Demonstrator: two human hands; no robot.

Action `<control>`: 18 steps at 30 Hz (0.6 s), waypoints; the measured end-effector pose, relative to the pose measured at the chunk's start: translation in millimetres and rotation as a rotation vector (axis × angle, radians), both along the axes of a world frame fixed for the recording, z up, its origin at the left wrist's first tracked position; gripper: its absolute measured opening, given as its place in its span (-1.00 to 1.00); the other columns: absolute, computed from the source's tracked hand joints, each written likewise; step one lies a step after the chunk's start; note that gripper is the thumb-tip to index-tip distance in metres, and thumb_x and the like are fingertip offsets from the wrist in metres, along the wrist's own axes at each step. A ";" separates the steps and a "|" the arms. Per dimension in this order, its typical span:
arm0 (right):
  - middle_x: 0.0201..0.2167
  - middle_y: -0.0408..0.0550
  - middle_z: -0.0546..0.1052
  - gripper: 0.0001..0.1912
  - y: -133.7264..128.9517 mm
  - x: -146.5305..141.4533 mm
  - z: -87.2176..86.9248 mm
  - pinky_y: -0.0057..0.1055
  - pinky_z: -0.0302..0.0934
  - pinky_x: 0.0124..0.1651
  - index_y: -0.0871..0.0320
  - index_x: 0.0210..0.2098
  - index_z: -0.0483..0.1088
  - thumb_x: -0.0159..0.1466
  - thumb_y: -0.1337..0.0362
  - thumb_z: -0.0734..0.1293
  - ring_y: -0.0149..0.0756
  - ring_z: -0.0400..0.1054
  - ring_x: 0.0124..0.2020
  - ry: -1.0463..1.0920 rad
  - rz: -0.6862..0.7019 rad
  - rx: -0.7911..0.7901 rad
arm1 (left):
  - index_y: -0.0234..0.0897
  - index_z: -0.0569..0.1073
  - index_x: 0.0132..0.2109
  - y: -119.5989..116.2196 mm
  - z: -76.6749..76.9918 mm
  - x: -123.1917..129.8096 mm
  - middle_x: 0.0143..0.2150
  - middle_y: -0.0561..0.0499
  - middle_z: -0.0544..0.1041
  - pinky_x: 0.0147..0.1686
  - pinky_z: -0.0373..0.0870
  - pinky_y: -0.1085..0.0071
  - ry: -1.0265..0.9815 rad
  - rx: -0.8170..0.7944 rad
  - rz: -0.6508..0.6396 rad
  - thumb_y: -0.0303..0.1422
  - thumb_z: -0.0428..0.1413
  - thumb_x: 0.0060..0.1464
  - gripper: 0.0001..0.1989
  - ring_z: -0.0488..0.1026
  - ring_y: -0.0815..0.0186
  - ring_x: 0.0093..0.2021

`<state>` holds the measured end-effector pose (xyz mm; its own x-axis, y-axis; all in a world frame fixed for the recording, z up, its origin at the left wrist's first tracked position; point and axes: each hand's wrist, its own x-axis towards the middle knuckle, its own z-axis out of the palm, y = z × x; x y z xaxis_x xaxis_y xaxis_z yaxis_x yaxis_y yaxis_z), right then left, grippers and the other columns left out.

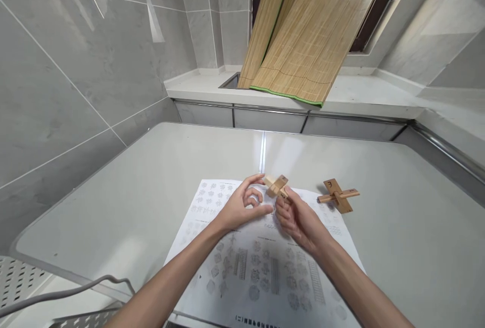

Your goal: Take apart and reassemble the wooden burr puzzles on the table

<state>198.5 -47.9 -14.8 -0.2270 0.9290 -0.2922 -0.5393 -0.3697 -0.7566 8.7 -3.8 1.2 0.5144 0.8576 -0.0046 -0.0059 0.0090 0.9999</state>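
My right hand [297, 217] pinches a small wooden puzzle [276, 186] made of crossed notched blocks, with dark marks on some ends. It is held above a printed sheet [261, 257]. Just left of it, my left hand [248, 204] is curved with thumb and fingers apart; one fingertip comes close to the puzzle, and I cannot tell if it touches. To the right, a second wooden cross-shaped puzzle [337, 195] of interlocked pieces with handwritten marks rests at the sheet's edge. Rows of small assembly drawings cover the sheet, partly hidden by my hands and forearms.
The white table [125, 191] has a seam down its middle. Behind it runs a counter [204, 84] with a bamboo mat [303, 40] leaning at the window. A grey cable [68, 292] passes at the lower left, and tiled walls [76, 55] stand around.
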 end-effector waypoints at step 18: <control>-0.49 -0.25 0.31 -0.70 4.6 2.8 -3.7 -0.63 0.09 -0.67 0.12 -0.37 0.33 0.28 0.08 0.45 -0.53 0.16 -0.60 0.312 -0.457 -0.046 | -0.20 0.50 0.10 9.6 -2.8 -3.7 -0.34 0.07 0.42 -0.26 0.27 0.41 -0.020 0.037 0.146 -0.11 0.25 0.22 -0.60 0.33 0.36 -0.35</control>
